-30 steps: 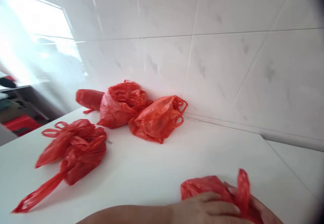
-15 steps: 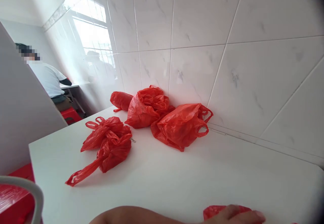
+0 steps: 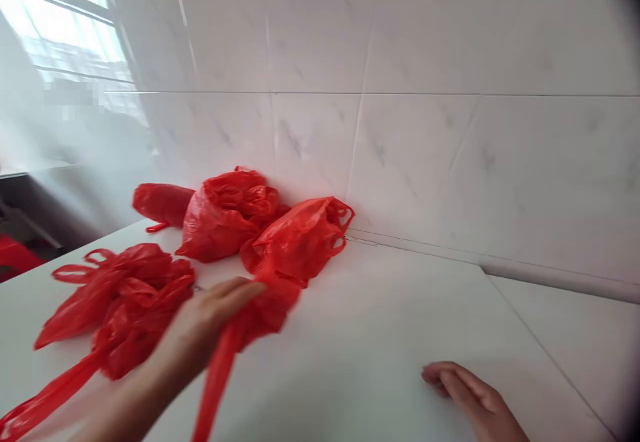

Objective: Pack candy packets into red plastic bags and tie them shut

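My left hand (image 3: 215, 305) is closed on a red plastic bag (image 3: 273, 302), holding it above the white table in front of the other bags. A long strip of this bag hangs down past my wrist. At the lower right, my right hand (image 3: 465, 392) is over the table with its fingers curled in; I see nothing in it. Left of my left hand lies a pair of crumpled red bags (image 3: 135, 289) with looped handles, partly behind my forearm. Behind the held bag, a red bag with handles (image 3: 305, 235) rests near the wall.
A fuller, bunched red bag (image 3: 230, 215) and a rolled red bag (image 3: 163, 203) stand along the tiled wall (image 3: 425, 155). The white table (image 3: 380, 342) meets a second surface at a seam on the right. A red stool (image 3: 17, 255) is at the far left.
My left hand has carried the red bag up and leftward from the lower right. My right hand has come into view. The view has turned right, so the co-worker shows only as a reflection.
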`<state>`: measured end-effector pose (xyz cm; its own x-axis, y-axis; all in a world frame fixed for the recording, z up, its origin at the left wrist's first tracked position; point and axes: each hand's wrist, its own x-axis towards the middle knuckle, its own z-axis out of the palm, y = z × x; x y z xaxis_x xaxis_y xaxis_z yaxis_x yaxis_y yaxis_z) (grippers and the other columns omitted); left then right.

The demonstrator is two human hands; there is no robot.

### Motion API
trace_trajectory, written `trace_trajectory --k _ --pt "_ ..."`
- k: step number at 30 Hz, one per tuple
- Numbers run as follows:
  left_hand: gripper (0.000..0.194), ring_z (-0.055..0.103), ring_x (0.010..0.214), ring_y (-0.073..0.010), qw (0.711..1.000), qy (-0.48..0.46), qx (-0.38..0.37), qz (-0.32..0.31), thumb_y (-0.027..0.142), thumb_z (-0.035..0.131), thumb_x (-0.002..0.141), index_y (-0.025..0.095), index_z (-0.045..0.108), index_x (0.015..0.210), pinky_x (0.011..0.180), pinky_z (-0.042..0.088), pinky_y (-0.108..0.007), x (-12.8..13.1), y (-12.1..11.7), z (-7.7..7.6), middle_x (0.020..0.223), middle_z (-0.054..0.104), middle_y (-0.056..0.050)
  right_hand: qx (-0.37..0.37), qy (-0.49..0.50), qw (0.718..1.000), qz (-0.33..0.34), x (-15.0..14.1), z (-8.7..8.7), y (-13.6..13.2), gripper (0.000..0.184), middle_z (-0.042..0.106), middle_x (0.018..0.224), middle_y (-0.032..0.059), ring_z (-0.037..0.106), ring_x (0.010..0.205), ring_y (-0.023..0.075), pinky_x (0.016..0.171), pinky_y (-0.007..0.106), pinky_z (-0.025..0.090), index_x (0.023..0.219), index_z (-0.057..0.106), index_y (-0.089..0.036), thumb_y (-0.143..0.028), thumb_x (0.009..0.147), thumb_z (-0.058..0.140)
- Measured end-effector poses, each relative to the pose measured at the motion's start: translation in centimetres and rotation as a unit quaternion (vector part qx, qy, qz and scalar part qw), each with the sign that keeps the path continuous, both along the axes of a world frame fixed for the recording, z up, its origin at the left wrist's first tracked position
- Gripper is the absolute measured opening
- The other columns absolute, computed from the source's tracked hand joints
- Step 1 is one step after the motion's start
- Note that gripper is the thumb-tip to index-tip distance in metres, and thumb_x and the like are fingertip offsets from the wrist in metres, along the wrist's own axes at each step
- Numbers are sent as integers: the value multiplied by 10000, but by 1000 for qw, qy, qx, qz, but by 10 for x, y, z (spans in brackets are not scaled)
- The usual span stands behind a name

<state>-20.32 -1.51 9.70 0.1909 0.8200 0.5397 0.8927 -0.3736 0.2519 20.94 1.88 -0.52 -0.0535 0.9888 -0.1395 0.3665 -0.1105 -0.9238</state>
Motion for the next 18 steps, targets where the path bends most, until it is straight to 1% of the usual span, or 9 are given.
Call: trace_trajectory --k 1,3,4,6,9,11,13,15,18 --pt "352 615 989 -211 998 10 21 62 376 418 885 322 543 1210 817 506 -319 -16 -2 0 1168 613 -19 10 0 1000 6 -2 4 -1 533 711 961 85 638 980 261 905 331 503 853 720 -206 -674 757 485" --pt "411 550 1108 -290 985 42 68 153 442 367 863 358 534 1229 883 486 -458 -38 -6 -1 1258 558 -5 20 0 1000 12 -6 9 -4 535 706 938 86 631 971 257 889 332 500 841 712 -204 -675 768 467" --pt "425 518 1150 -326 980 51 88 173 472 382 843 362 543 1220 902 467 -522 -42 -7 -2 1296 527 -11 21 0 1000 12 -7 10 -4 532 701 940 85 625 975 256 891 335 494 845 708 -206 -671 776 459" --pt "428 470 1206 -352 979 49 102 167 494 441 812 369 554 1206 935 435 -582 -38 -7 -3 1353 473 -14 21 -3 1000 11 -8 9 -5 521 695 944 83 617 980 253 904 339 479 851 701 -209 -660 788 448" --pt "417 464 1226 -328 991 24 89 96 456 536 793 383 559 1203 926 477 -529 -12 1 -3 1391 441 -17 23 -15 1000 3 -10 4 -3 509 690 938 78 615 967 250 885 330 477 852 686 -209 -653 791 444" --pt "432 452 1243 -324 996 1 64 64 422 573 788 370 555 1217 888 516 -478 9 17 -3 1410 424 -30 32 -29 999 -17 -13 0 -1 500 688 945 69 617 961 247 849 315 487 867 672 -214 -654 787 448" --pt "466 419 1278 -311 998 -41 31 47 376 585 795 341 520 1255 927 495 -467 26 40 -6 1434 387 -39 46 -54 996 -47 -21 -2 1 474 680 986 54 612 970 239 829 308 487 908 654 -229 -640 797 446" --pt "543 374 1316 -293 994 -96 16 56 343 599 790 305 452 1312 1010 424 -474 40 66 -11 1453 350 -57 64 -86 992 -67 -31 -2 6 435 662 1043 37 600 981 225 835 309 479 962 631 -248 -610 817 437" --pt "736 236 1387 -312 976 -168 35 135 337 647 757 265 304 1404 1071 332 -500 55 102 -23 1515 224 -106 106 -118 986 -60 -52 1 20 398 628 1098 26 594 941 197 815 310 479 1036 594 -261 -558 849 406"
